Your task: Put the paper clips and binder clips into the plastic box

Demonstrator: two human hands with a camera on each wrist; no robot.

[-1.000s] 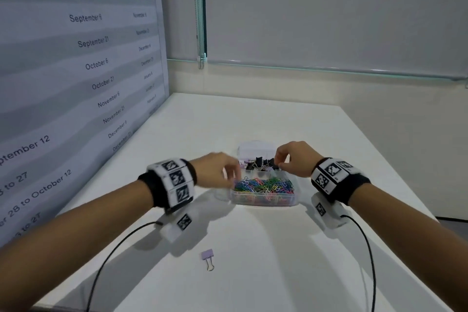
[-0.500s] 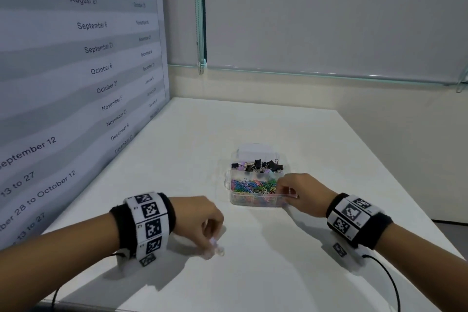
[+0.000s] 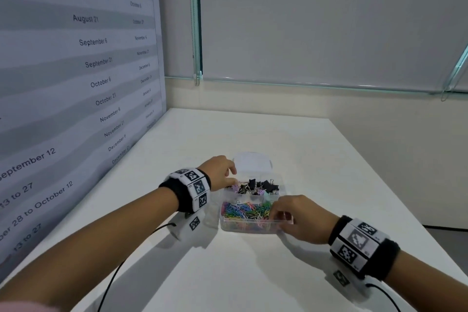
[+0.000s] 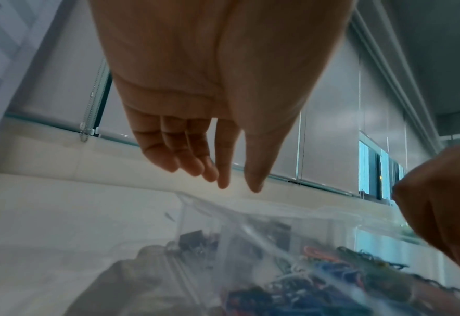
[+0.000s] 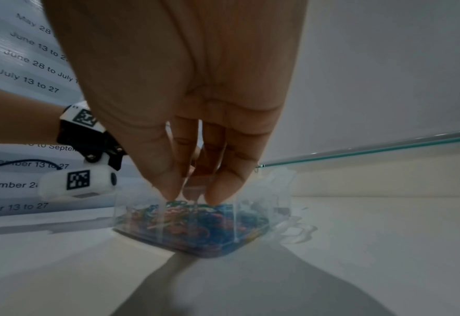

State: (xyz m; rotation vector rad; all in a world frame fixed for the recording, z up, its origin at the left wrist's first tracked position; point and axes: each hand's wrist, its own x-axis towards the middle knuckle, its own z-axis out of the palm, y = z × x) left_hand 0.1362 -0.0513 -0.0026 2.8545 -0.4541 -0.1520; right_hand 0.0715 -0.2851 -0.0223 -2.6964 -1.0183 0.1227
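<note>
The box (image 3: 249, 225) sits on the table (image 3: 253, 273), full of paper clips (image 3: 244, 210) and binder clips (image 3: 253, 186). The right hand (image 3: 298, 220) pinches its near rim, likely to steady it. The left hand (image 3: 220, 172) hangs above the binder clips, fingers (image 4: 169, 154) loose, holding nothing.

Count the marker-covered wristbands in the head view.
2. The left wristband sits on the left wrist beside the plastic box; the right wristband sits on the right wrist, nearer the camera. None seems hidden.
</note>
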